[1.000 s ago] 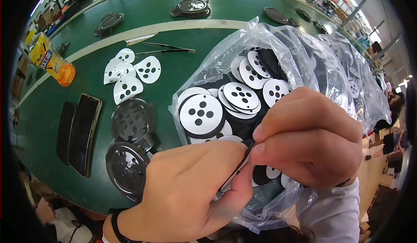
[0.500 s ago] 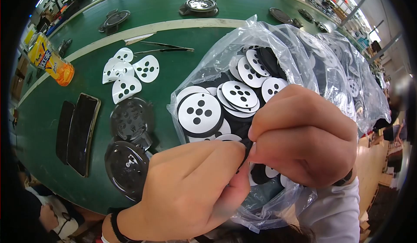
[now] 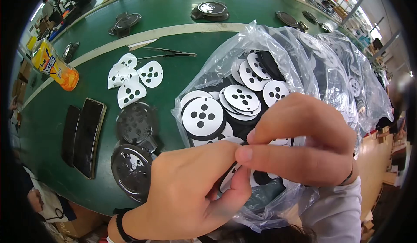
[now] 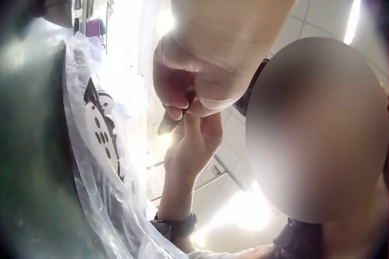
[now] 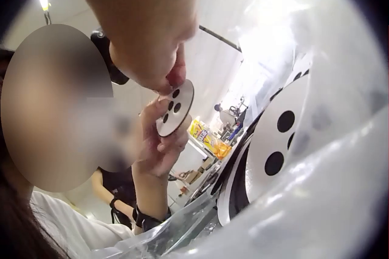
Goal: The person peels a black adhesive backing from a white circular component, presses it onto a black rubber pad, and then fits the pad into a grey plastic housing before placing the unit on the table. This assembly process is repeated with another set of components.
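In the head view my left hand [image 3: 186, 191] grips a thin round disc [image 3: 226, 183], black with a white face, low in the middle over an open plastic bag [image 3: 213, 64]. My right hand [image 3: 310, 141] comes from the right, its thumb and forefinger pinching at the disc's upper edge. From the right wrist view the disc's white face with dark holes shows tilted between both hands. The left wrist view has the hands meeting at the disc's dark edge. Many similar discs [image 3: 202, 116] lie in the bag; my hands hide part of them.
Curved white sheets with holes [image 3: 131, 93] lie left of the bag, near tweezers [image 3: 169, 51]. Two dark round housings [image 3: 130, 169], two phones [image 3: 89, 136] and an orange drink bottle [image 3: 56, 64] are further left. Another full bag [image 3: 347, 73] stands right. More round parts [image 3: 213, 9] line the far bench.
My right thumb has straightened and slid left along the disc's edge, its forefinger lifting slightly. More of the disc's white face shows below my left hand. The head view has shifted a little.
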Available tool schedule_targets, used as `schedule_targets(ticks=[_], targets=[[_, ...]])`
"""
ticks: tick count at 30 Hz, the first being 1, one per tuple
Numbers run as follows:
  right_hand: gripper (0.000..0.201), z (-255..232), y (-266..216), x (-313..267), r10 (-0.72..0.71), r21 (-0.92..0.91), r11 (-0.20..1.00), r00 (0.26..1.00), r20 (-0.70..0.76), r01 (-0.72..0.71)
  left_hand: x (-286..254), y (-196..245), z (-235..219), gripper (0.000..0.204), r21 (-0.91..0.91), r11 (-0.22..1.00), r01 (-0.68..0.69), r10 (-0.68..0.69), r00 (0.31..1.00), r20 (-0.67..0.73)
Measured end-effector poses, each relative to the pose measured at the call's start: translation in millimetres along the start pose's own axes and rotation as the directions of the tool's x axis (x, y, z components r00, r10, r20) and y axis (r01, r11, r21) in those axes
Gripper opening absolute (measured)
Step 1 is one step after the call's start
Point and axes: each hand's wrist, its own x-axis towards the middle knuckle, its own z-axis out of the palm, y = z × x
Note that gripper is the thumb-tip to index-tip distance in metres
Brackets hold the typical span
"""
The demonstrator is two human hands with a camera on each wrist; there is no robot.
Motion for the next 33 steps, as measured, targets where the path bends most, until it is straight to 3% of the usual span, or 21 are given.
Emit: schedule_targets(ticks=[2,4,7,9,12,14,15,17,18,20,22,24,25,26,28,30,32,33], targets=[[0.016,4,0,-1,-0.035,-0.025,0.999,0.999,-0.033,0.034,-1,1,-1,0.011,-0.093,0.991,0.101,-0.099,0.995,0.022],[0.017,5,1,0,-0.070,-0.050,0.996,0.995,-0.065,0.067,0,0,-1,0.012,-0.088,0.991,0.101,-0.098,0.994,0.039],[0.020,0,1,2,-0.029,-0.011,1.000,1.000,0.009,0.029,0,1,0,0.013,-0.069,0.992,0.105,-0.102,0.993,0.053],[0.018,1,-2,3,-0.056,-0.139,0.989,0.998,0.027,0.060,1,1,0,0.014,-0.049,0.993,0.104,-0.102,0.994,0.051],[0.016,-1,2,1,-0.138,-0.127,0.981,0.987,0.078,0.147,1,-3,-1,0.020,-0.178,0.973,0.144,-0.137,0.989,0.052],[0.016,-1,0,2,-0.110,-0.113,0.987,0.992,0.055,0.115,1,-6,-3,0.021,-0.330,0.937,0.111,-0.113,0.993,0.013],[0.015,-1,-1,3,-0.077,-0.098,0.992,0.996,0.039,0.080,2,-7,-5,0.021,-0.322,0.941,0.106,-0.107,0.994,0.013],[0.016,0,2,3,-0.127,-0.137,0.982,0.992,-0.001,0.126,6,-6,-7,0.019,-0.489,0.855,0.173,-0.126,0.984,0.128],[0.017,0,4,3,-0.171,-0.172,0.971,0.985,-0.029,0.164,6,-2,-6,0.019,-0.485,0.859,0.165,-0.117,0.985,0.128],[0.018,-1,7,5,-0.216,-0.203,0.958,0.975,-0.055,0.201,6,8,-1,0.017,-0.861,0.430,0.271,-0.346,0.931,0.121],[0.019,-1,10,5,-0.258,-0.235,0.944,0.963,-0.084,0.232,5,-1,-13,0.012,-0.810,0.495,0.316,-0.289,0.938,0.190],[0.021,-4,11,3,-0.328,-0.303,0.902,0.945,-0.015,0.308,5,-5,-14,0.010,-0.632,0.718,0.292,-0.271,0.953,0.133],[0.020,-9,9,3,-0.283,-0.272,0.920,0.959,0.036,0.281,6,-7,-13,0.010,-0.535,0.801,0.269,-0.237,0.963,0.129],[0.020,-11,10,5,-0.289,-0.291,0.913,0.957,0.032,0.285,7,-7,-15,0.010,-0.532,0.808,0.253,-0.217,0.967,0.131],[0.016,-10,18,7,-0.300,-0.220,0.930,0.954,0.009,0.294,6,-7,-19,0.011,-0.520,0.773,0.364,-0.362,0.926,0.110],[0.018,-13,21,11,-0.311,-0.211,0.928,0.950,0.009,0.306,8,-9,-22,0.015,-0.661,0.684,0.307,-0.408,0.913,0.002],[0.018,-15,21,16,-0.198,0.030,0.979,0.978,-0.068,0.201,11,-7,-28,0.017,-0.764,0.599,0.240,-0.500,0.857,-0.122],[0.016,-21,20,18,-0.167,0.029,0.985,0.986,-0.029,0.168,9,-15,-36,0.017,-0.769,0.614,0.178,-0.478,0.859,-0.183]])
